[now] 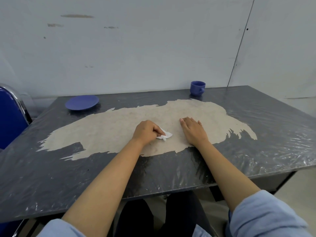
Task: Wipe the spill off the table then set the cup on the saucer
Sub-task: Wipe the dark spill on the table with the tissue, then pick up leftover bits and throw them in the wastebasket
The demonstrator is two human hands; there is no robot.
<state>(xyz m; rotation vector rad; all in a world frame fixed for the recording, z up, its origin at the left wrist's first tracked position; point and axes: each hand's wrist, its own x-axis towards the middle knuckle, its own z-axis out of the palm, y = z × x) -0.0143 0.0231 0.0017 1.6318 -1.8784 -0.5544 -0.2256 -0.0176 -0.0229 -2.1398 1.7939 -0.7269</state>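
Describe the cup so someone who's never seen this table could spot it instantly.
Start at the dark plastic-covered table and go to its far edge against the pale wall, right of centre. The cup stands there upright, just beyond the big tan worn patch. It is the only tall blue piece: the matching blue saucer is flat and lies apart at the far left.

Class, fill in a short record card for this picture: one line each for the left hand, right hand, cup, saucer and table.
left hand: gripping a white tissue, pressed on the table
right hand: flat on the table, palm down, empty
cup: blue, upright, far right
saucer: blue, far left, bare
table: dark, with a large tan patch
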